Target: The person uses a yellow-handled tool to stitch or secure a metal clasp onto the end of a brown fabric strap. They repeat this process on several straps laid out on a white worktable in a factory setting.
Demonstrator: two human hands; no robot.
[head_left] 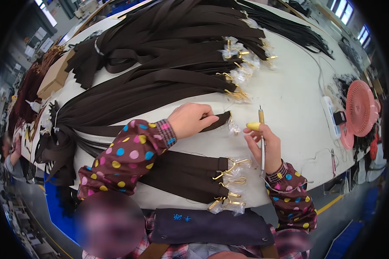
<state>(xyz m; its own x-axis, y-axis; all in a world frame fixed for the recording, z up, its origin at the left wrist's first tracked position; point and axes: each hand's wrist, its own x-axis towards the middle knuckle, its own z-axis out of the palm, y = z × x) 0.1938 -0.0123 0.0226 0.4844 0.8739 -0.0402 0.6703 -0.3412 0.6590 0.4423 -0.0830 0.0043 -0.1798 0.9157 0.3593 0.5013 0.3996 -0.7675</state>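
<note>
At the far left of the tabletop (289,90) we see a cardboard box (56,77), set near the edge, perhaps to leave the middle for the long dark brown straps. A white tie (56,124) gathers one strap bundle (116,101) at its left end, probably so the lengths stay together while their other ends fan rightward. Nearer us lies a lower group of straps (181,172), its right ends close to the front edge; the gold hooks (232,167) there sit in clear plastic, which we take as protection against scratches.

Between these groups, our left hand (191,120) is closed over a single strap (218,122), gripping it just short of its right end, seemingly to steady it and leave that tip exposed. The tip points toward our right hand (265,144), which grasps a slim pen-like tool (262,151) upright between thumb and fingers, its thin point aimed away from us and apart from the strap. A yellow cover (253,126) on one finger likely shields the skin.

Farther right, a white power strip (330,113) and a pink fan (361,108) stand near the edge, presumably out of our hands' way.
</note>
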